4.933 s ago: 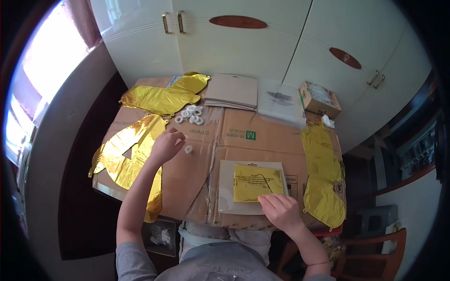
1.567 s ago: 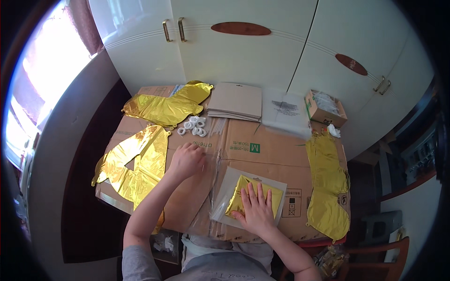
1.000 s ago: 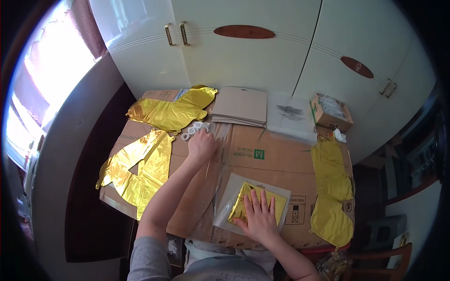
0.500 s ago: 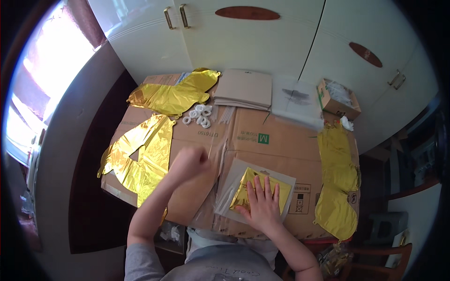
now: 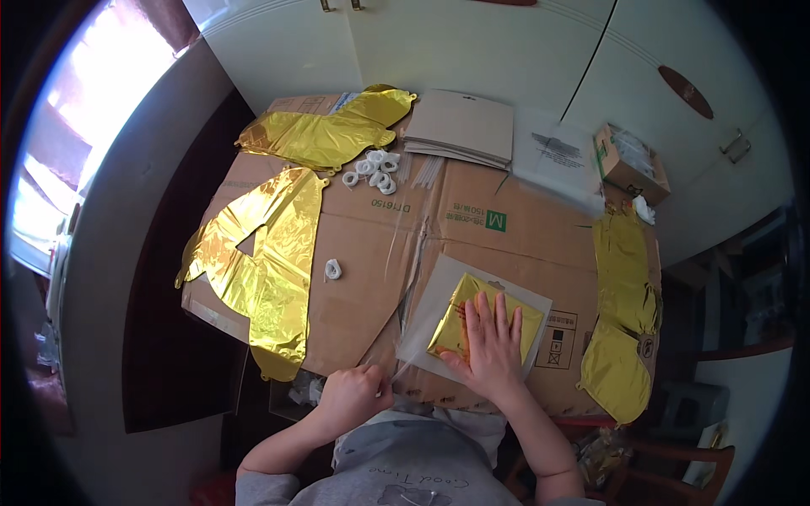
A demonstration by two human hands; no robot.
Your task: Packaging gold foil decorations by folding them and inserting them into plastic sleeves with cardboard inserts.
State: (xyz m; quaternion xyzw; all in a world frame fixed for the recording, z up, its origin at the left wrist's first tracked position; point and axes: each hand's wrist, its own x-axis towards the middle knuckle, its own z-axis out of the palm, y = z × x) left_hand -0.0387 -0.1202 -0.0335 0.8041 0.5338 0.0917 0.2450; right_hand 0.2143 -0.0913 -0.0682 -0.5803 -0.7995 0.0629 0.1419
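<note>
My right hand (image 5: 491, 341) lies flat, fingers spread, on a folded gold foil balloon (image 5: 451, 325) inside a clear plastic bag (image 5: 439, 282), pressing it to the cardboard. Closer to the table's front edge, my left hand (image 5: 354, 396) is closed in a pinch. A thin clear plastic strip (image 5: 405, 368) runs from its fingers toward the bag's lower left corner; the pinched end is hidden. Left of the bag, a small white ribbon roll (image 5: 333, 269) sits alone. Beside it spreads a flat gold A-shaped foil balloon (image 5: 283, 278).
Another gold balloon (image 5: 325, 131) lies at the far left, and one (image 5: 620, 320) along the right edge. White ribbon rolls (image 5: 384, 162), clear straws (image 5: 429, 171), grey cards (image 5: 460, 122), a clear bag stack (image 5: 553, 164) and a small box (image 5: 633, 173) stand behind. Cardboard (image 5: 371, 295) covers the table.
My left hand has moved down toward my body, uncovering the single ribbon roll. The right hand stays flat on the bag. The whole view has shifted a little.
</note>
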